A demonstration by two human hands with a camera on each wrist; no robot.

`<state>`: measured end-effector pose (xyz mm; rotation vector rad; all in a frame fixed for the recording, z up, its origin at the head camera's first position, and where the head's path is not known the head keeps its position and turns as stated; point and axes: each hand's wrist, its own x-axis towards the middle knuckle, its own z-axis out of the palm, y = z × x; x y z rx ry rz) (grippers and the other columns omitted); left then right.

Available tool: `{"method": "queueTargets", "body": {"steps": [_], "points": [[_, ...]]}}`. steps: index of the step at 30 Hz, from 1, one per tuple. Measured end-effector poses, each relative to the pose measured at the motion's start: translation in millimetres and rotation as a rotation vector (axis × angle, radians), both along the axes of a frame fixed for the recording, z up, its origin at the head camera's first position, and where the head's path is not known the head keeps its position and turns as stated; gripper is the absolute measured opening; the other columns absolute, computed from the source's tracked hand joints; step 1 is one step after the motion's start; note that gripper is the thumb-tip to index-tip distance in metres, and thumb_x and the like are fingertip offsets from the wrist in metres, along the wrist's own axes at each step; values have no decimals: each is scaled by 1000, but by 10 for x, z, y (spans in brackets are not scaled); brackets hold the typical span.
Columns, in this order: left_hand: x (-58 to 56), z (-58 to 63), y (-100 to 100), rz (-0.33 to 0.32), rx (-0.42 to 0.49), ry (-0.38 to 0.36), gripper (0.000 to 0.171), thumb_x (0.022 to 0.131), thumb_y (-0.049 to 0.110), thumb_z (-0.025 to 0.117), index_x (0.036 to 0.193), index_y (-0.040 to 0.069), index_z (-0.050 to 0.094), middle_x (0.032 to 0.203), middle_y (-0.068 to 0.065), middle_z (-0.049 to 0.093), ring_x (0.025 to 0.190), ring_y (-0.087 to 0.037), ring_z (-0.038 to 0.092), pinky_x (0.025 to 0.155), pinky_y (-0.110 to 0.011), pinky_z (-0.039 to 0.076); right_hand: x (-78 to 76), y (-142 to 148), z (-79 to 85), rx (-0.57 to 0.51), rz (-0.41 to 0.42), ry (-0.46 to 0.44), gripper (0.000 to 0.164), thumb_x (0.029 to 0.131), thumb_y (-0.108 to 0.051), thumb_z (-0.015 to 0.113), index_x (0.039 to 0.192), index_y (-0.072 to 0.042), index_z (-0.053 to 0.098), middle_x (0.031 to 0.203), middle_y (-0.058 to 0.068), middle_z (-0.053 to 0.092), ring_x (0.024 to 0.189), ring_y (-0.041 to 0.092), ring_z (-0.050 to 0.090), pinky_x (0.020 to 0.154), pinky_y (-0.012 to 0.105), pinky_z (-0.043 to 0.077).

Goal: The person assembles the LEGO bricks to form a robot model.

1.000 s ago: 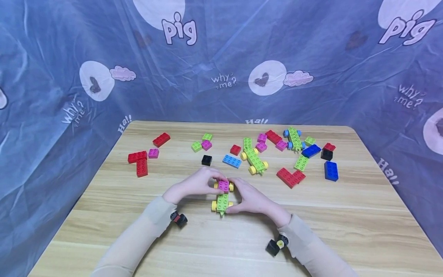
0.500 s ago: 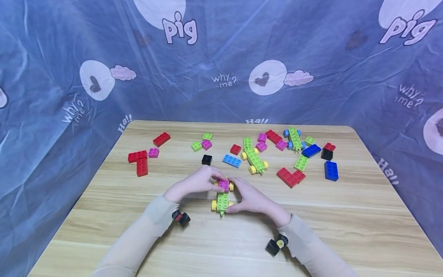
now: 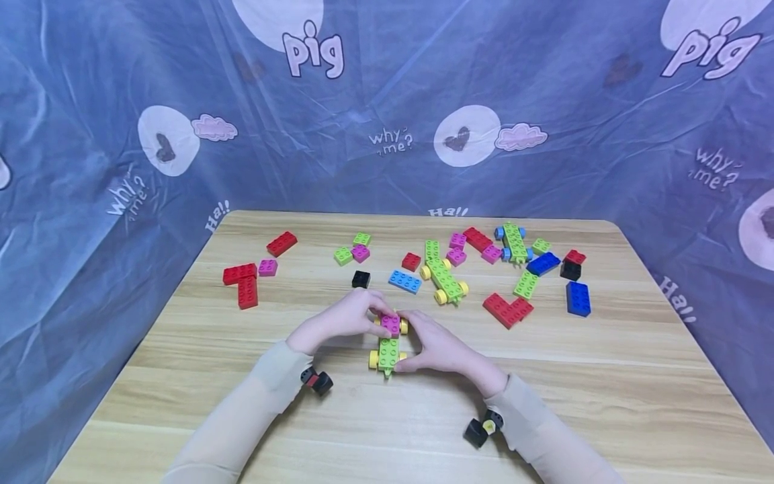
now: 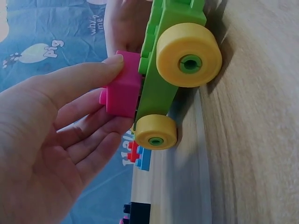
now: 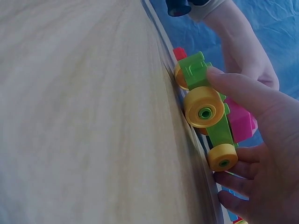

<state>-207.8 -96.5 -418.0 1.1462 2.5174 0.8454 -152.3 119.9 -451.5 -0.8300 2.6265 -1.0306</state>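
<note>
A pink brick point(image 3: 390, 325) sits on the far end of a green toy car base point(image 3: 388, 355) with yellow wheels, upright on the table. My left hand point(image 3: 345, 317) pinches this brick between thumb and fingers; in the left wrist view the brick point(image 4: 124, 93) lies against the base's studs. From the other side, my right hand point(image 3: 444, 346) holds the base lengthwise. In the right wrist view its thumb is at the green near end point(image 5: 194, 70), its fingers by the far yellow wheel point(image 5: 223, 157).
Beyond the hands lie a blue plate point(image 3: 405, 281), a black brick point(image 3: 361, 279) and a second yellow-wheeled base point(image 3: 444, 279). Joined red bricks lie left point(image 3: 247, 292) and right point(image 3: 508, 310). A blue-wheeled base point(image 3: 514, 243) stands at the back right, near blue bricks point(image 3: 578, 298).
My left wrist has shifted very slightly to the right, its thumb a little higher on the pink brick. The right hand and the car base have stayed in place.
</note>
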Motion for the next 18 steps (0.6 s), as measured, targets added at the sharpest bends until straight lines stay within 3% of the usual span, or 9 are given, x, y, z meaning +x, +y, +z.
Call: {"method": "queueTargets", "body": {"steps": [6, 18], "points": [[-17, -20, 13, 9, -8, 0, 36, 76, 26, 81, 107, 10, 74, 101, -1, 70, 94, -14, 65, 87, -26, 52, -3, 4, -8, 3, 3, 12, 102, 68, -49, 82, 144, 2, 36, 143, 19, 45, 132, 35, 44, 111, 50, 35], [-19, -31, -7, 10, 18, -72, 37, 77, 24, 80, 109, 8, 73, 98, -1, 68, 94, -16, 64, 83, -24, 53, -15, 11, -57, 7, 4, 24, 101, 67, -49, 82, 143, 0, 37, 144, 18, 44, 134, 33, 42, 112, 48, 33]]}}
